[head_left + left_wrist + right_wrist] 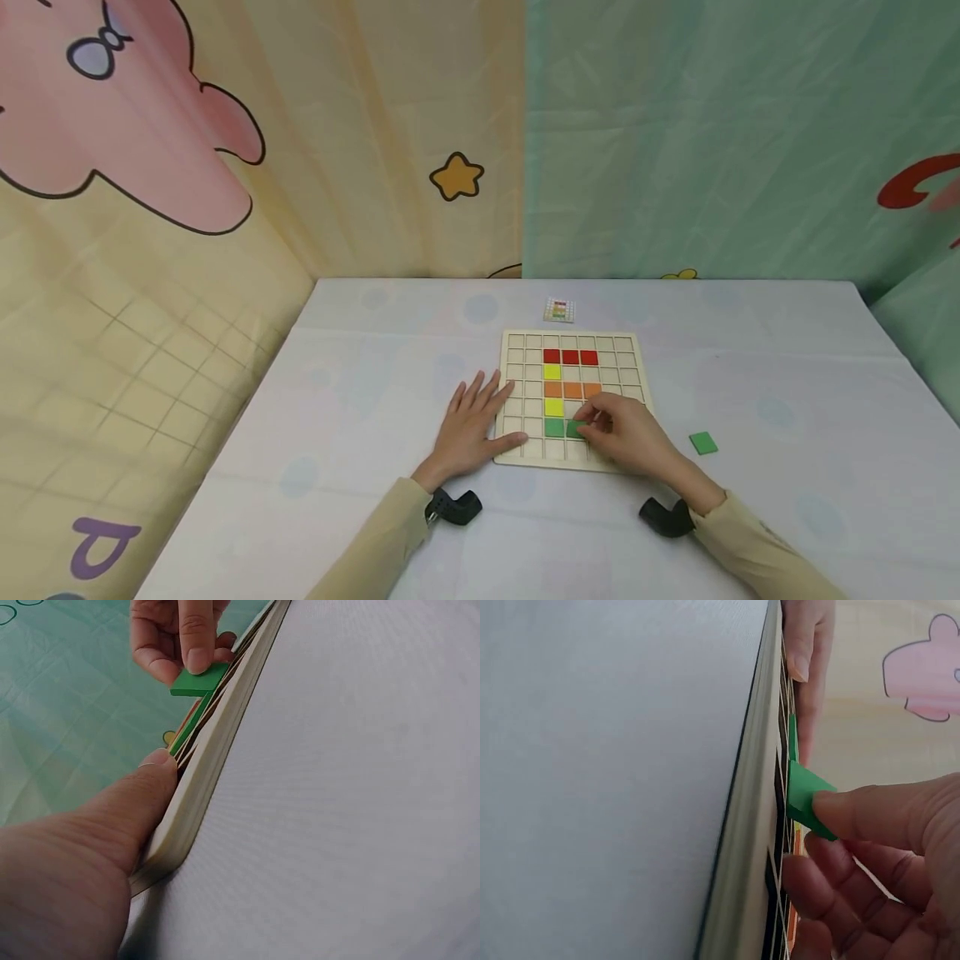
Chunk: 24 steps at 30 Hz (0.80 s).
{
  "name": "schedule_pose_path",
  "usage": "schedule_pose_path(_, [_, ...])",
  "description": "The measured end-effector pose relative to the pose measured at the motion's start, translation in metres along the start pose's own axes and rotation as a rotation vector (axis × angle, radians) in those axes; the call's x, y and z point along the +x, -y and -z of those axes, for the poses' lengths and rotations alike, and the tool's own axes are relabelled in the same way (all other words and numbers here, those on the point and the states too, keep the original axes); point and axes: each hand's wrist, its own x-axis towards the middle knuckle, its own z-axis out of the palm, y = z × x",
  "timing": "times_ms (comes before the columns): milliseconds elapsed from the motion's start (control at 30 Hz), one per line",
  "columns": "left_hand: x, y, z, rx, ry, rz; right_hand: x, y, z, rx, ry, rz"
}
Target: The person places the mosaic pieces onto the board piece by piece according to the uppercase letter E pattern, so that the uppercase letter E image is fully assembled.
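Observation:
A pale wooden grid board [627,362] lies on the table, with red tiles [571,357], yellow tiles [553,407], orange tiles [572,390] and a green tile [554,427] set in its cells. My right hand [630,429] pinches a second green tile [807,796] between thumb and fingers, tilted at the cell right of the placed green one. My left hand [470,425] is spread flat over the board's left edge, its thumb [142,787] resting on the near left corner area.
A loose green tile [703,442] lies on the table right of the board. Behind the board is a small card [559,310] printed with a coloured grid pattern. Curtains [420,100] hang at the table's far edge.

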Motion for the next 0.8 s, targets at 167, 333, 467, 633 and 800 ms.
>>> schedule_pose_path(167, [0.001, 0.0, 0.0, 0.008, -0.008, -0.011, -0.001, 0.001, 0.001, -0.077, 0.005, -0.035])
schedule_pose_path(333, [0.001, 0.0, 0.001, 0.01, -0.009, -0.013, -0.003, 0.002, 0.001, -0.189, -0.014, 0.034])
schedule_pose_path(467, [0.001, -0.001, 0.001, 0.009, -0.002, -0.008, -0.005, 0.002, 0.002, -0.235, -0.026, 0.087])
schedule_pose_path(633, [0.002, -0.001, 0.001, 0.005, -0.005, -0.013, -0.01, 0.0, 0.006, -0.227, 0.019, 0.126])
schedule_pose_path(800, [0.001, -0.001, 0.001, 0.002, -0.005, -0.011, -0.016, -0.007, 0.011, -0.176, 0.064, 0.16])
